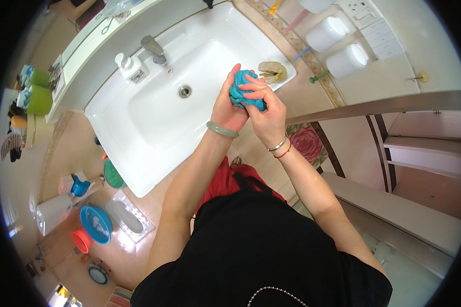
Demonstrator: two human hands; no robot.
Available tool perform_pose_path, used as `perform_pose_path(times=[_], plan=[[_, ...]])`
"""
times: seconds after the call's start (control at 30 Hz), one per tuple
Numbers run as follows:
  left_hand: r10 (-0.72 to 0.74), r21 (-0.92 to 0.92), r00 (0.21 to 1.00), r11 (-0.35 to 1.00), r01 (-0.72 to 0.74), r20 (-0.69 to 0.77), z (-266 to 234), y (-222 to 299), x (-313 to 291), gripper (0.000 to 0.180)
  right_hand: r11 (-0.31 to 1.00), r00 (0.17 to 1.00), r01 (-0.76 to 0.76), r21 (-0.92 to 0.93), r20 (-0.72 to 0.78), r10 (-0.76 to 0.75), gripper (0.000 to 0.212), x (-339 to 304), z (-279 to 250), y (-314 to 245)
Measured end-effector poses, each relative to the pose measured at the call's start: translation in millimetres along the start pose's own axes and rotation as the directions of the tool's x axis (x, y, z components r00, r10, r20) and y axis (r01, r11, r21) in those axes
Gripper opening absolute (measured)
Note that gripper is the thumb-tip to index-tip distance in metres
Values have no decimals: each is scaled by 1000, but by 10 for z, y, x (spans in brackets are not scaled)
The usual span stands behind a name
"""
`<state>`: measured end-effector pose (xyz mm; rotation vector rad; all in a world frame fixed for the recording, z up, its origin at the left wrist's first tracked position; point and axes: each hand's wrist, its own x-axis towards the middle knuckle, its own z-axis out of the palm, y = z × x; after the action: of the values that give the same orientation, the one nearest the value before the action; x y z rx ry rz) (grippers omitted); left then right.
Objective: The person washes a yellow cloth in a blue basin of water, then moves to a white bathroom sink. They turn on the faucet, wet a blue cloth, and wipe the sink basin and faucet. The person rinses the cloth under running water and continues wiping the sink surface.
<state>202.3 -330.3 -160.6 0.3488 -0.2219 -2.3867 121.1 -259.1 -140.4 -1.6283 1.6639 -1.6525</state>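
A crumpled blue cloth [246, 91] is bunched between my two hands over the right side of the white sink [138, 120]. My left hand [229, 111], with a pale green bangle at the wrist, cups it from the left. From the right, my right hand [269, 108] curls its fingers over the top of the cloth; a silver bracelet and a red string circle that wrist. Just beyond my fingers, a beige object with yellow in it [274, 71] rests on the sink's right end; I cannot make out its kind. The tap [152, 47] stands at the back of the basin.
A white pump bottle [131, 68] stands left of the tap. White cups [328, 34] and toothbrushes are along the right wall. A wooden door edge [374, 105] runs at the right. Down left are a blue basin [96, 224], a red bucket [81, 240] and a squat toilet [129, 217].
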Motion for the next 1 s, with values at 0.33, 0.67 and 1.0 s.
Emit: perform_pose_path(times=[0.33, 0.67, 1.0], plan=[[-6, 158, 998, 987, -4, 59, 804, 38, 240, 38, 975, 985, 46, -217, -151, -80, 45, 200, -474, -399], [73, 673, 918, 658, -338, 389, 1592, -192, 649, 74, 986, 838, -165, -5, -528, 138, 47, 791, -913, -518], [-216, 908, 888, -15, -419, 406, 2089, -339, 1291, 76, 368, 891, -447, -815, -445, 95, 66, 1324, -1784, -399]])
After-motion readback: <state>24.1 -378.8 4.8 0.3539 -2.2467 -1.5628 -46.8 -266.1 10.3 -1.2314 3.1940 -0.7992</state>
